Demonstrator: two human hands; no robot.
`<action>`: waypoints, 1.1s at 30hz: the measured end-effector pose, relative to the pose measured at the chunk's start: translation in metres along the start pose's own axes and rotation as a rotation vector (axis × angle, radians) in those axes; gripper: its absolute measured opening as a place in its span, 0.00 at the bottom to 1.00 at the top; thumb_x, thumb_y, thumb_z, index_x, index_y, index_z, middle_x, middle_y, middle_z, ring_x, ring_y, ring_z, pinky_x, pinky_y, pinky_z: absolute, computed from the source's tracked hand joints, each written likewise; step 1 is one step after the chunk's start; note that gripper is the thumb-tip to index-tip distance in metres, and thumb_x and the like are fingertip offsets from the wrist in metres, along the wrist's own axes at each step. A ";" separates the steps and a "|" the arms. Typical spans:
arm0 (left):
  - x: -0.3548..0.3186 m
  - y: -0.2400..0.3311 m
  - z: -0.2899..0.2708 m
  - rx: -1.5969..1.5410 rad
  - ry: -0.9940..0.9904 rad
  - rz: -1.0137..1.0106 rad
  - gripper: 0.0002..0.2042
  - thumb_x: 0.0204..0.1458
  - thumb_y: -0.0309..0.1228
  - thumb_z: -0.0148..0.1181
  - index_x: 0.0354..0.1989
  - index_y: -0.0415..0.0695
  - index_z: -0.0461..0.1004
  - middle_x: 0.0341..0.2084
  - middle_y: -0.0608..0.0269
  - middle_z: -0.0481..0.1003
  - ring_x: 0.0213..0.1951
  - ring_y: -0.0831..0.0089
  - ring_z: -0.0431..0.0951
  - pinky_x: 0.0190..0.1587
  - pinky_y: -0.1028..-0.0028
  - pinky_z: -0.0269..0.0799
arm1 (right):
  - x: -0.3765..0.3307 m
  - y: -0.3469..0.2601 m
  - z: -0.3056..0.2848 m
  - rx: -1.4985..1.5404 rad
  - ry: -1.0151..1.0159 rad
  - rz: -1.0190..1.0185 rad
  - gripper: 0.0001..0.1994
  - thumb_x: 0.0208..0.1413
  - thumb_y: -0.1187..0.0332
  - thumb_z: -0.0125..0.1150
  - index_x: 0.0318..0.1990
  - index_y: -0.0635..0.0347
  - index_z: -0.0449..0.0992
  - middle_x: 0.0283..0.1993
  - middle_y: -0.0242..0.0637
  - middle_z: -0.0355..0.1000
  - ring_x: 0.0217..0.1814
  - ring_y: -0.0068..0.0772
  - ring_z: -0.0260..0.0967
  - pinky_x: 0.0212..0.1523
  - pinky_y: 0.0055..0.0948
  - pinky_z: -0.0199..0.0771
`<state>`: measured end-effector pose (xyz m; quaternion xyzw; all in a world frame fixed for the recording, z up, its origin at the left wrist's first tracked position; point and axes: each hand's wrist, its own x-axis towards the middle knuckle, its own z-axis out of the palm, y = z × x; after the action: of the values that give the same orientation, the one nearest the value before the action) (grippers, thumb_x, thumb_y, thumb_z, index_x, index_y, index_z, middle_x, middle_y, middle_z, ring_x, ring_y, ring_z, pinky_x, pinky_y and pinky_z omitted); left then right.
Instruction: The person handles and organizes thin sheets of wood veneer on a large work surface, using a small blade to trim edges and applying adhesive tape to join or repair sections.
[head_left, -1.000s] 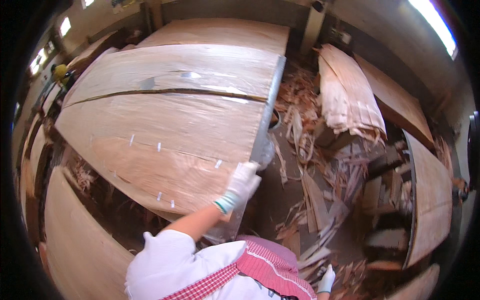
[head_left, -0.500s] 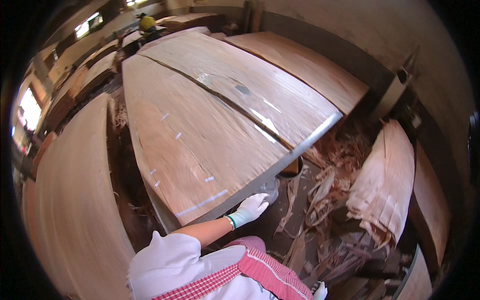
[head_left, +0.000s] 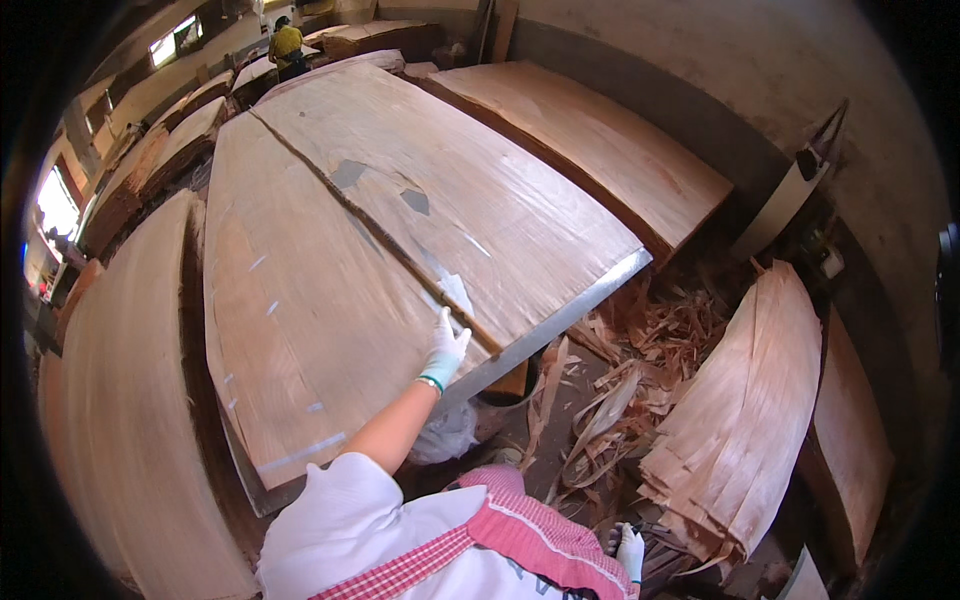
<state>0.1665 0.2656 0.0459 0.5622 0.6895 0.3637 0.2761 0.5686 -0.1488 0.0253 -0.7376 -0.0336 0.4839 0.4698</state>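
My left hand [head_left: 447, 352], in a white glove with a green cuff, reaches over the near edge of a broad wood veneer sheet [head_left: 330, 350]. Its fingers are apart at the near part of a long, narrow brown wooden strip [head_left: 385, 238]; whether they touch it is unclear. A crumpled pale scrap [head_left: 456, 290] lies just beyond the fingertips. The veneer bears short pale tape pieces and two grey patches. Low in the picture, my gloved right hand [head_left: 629, 552] is partly cut off by my apron, its fingers curled around something dark I cannot make out.
Clear crumpled plastic [head_left: 445, 435] hangs below the table's near edge. Veneer shreds [head_left: 625, 390] litter the floor at right, beside a curled veneer bundle [head_left: 745, 420]. Veneer stacks stand left [head_left: 130, 390] and far right [head_left: 600, 150]. A person in yellow [head_left: 287, 45] is far back.
My left hand has left the plastic under the table's edge and come up over the veneer to the wooden strip. More of my right hand shows. The view has shifted right.
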 end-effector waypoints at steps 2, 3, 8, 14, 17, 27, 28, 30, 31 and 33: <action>0.044 -0.027 -0.004 0.103 0.184 0.010 0.41 0.49 0.43 0.63 0.67 0.40 0.48 0.48 0.37 0.72 0.46 0.41 0.75 0.49 0.55 0.71 | 0.021 -0.029 0.022 -0.054 -0.082 0.000 0.13 0.65 0.59 0.49 0.37 0.59 0.73 0.24 0.29 0.69 0.16 0.21 0.58 0.16 0.21 0.59; 0.061 -0.001 0.020 0.236 0.060 -0.135 0.45 0.47 0.49 0.63 0.68 0.43 0.46 0.46 0.36 0.73 0.45 0.40 0.75 0.48 0.52 0.71 | 0.035 -0.045 0.013 -0.030 -0.031 0.005 0.12 0.65 0.59 0.50 0.37 0.58 0.73 0.24 0.29 0.68 0.16 0.21 0.59 0.16 0.21 0.59; 0.096 -0.012 0.050 0.427 0.207 0.075 0.38 0.48 0.37 0.61 0.65 0.35 0.52 0.62 0.39 0.60 0.63 0.49 0.61 0.64 0.62 0.59 | 0.081 -0.133 0.009 -0.018 -0.028 -0.161 0.10 0.60 0.60 0.56 0.32 0.55 0.73 0.23 0.25 0.68 0.18 0.18 0.60 0.18 0.21 0.55; 0.097 -0.046 0.030 0.081 0.273 -0.173 0.30 0.48 0.25 0.55 0.60 0.36 0.52 0.59 0.37 0.62 0.52 0.48 0.73 0.55 0.58 0.69 | 0.175 -0.231 -0.002 -0.103 0.144 -0.140 0.13 0.59 0.59 0.55 0.38 0.60 0.76 0.29 0.32 0.74 0.19 0.20 0.62 0.20 0.22 0.61; 0.110 -0.040 0.039 -0.472 0.309 -0.368 0.17 0.53 0.30 0.56 0.48 0.39 0.61 0.37 0.52 0.69 0.28 0.64 0.73 0.28 0.67 0.74 | 0.230 -0.269 0.006 -0.119 0.095 -0.098 0.13 0.61 0.59 0.53 0.40 0.59 0.76 0.30 0.31 0.74 0.19 0.17 0.62 0.20 0.20 0.61; -0.119 -0.041 -0.067 -0.349 0.524 -0.782 0.14 0.58 0.47 0.55 0.34 0.48 0.66 0.20 0.71 0.65 0.16 0.82 0.62 0.14 0.81 0.58 | 0.321 -0.421 0.267 -0.213 -0.647 -0.106 0.12 0.61 0.62 0.53 0.40 0.60 0.77 0.33 0.28 0.75 0.23 0.17 0.62 0.23 0.20 0.60; -0.137 -0.036 -0.064 -0.317 0.529 -0.826 0.15 0.58 0.48 0.55 0.35 0.48 0.67 0.21 0.70 0.66 0.16 0.81 0.63 0.14 0.81 0.58 | 0.318 -0.432 0.291 -0.153 -0.608 -0.075 0.11 0.61 0.62 0.53 0.39 0.60 0.77 0.30 0.28 0.74 0.21 0.18 0.60 0.22 0.21 0.59; -0.168 -0.016 -0.051 -0.509 0.658 -0.958 0.19 0.57 0.52 0.54 0.37 0.47 0.69 0.22 0.69 0.68 0.16 0.80 0.65 0.15 0.81 0.61 | 0.345 -0.432 0.328 -0.122 -0.655 -0.031 0.09 0.60 0.63 0.55 0.38 0.60 0.73 0.29 0.31 0.72 0.19 0.19 0.59 0.18 0.19 0.56; -0.178 -0.003 -0.051 -0.614 0.745 -1.005 0.20 0.57 0.54 0.53 0.37 0.47 0.69 0.23 0.68 0.69 0.16 0.79 0.66 0.15 0.81 0.62 | 0.342 -0.436 0.346 -0.042 -0.709 0.016 0.07 0.61 0.64 0.55 0.33 0.57 0.70 0.25 0.32 0.68 0.17 0.20 0.57 0.17 0.19 0.56; -0.200 -0.003 -0.064 -0.844 0.743 -1.007 0.22 0.56 0.56 0.53 0.38 0.47 0.71 0.24 0.66 0.72 0.17 0.78 0.69 0.16 0.81 0.64 | 0.335 -0.433 0.380 0.054 -0.631 0.164 0.08 0.61 0.66 0.54 0.30 0.54 0.66 0.23 0.32 0.66 0.16 0.22 0.57 0.14 0.18 0.54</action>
<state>0.1571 0.0579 0.0748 -0.1339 0.7131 0.5924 0.3502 0.6381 0.5118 0.0764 -0.5389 -0.1055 0.7254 0.4150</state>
